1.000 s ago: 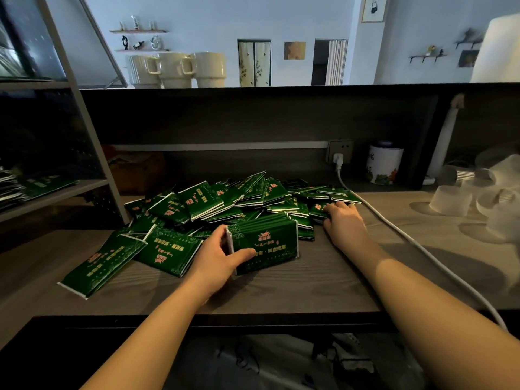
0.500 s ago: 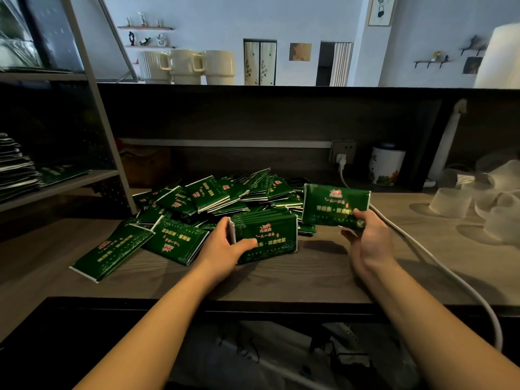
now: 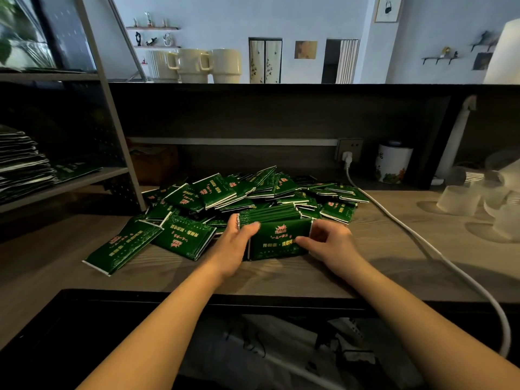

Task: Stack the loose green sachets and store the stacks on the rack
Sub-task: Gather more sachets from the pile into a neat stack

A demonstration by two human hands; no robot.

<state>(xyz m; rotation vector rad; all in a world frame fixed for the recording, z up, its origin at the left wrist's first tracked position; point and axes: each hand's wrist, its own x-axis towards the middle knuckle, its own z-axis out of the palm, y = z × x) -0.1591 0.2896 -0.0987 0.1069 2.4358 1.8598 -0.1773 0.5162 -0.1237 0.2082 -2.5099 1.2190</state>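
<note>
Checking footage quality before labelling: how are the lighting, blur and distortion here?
Head view: dim, bluish light; the rack at left sits in deep shadow; plastic cups at right look blurred; straight edges bow from the wide-angle lens; the stack between left hand and right hand is sharp.

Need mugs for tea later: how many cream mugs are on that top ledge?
3, side by side on the ledge: left mug, middle mug, right mug. Others may be hidden.

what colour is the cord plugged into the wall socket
White, seen in the head view: the cord runs from the socket across the counter.
</note>
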